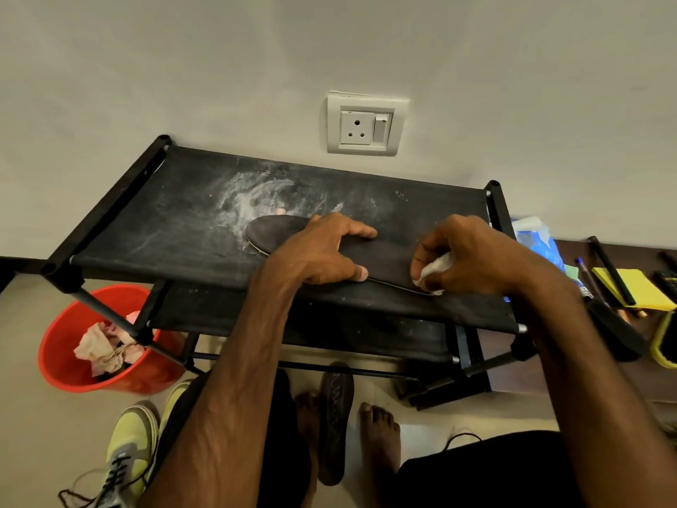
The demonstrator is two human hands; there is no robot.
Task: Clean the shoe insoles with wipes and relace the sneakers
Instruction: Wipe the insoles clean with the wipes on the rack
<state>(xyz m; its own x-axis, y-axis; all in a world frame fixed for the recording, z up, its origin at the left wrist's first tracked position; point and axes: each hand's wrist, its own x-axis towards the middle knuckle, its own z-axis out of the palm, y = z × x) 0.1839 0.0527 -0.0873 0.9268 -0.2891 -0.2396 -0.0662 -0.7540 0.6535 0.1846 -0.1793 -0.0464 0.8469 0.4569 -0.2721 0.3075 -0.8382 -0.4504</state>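
From my feed, the black fabric rack [176, 199] fills the middle, its top dusted with white powder. A red bucket [55, 368] of crumpled tissues sits on the floor at its left corner. 1 yellow-green sneaker [128, 456] lies near the bottom left, laces trailing. 1 dark insole [278, 231] lies flat on the rack's top; a second insole [335, 427] is on the floor between the bare feet. The left hand [318, 251] is spread over the rack insole's middle, pressing down. The right hand [472, 254] pinches a white wipe [434, 267] against that insole's near end.
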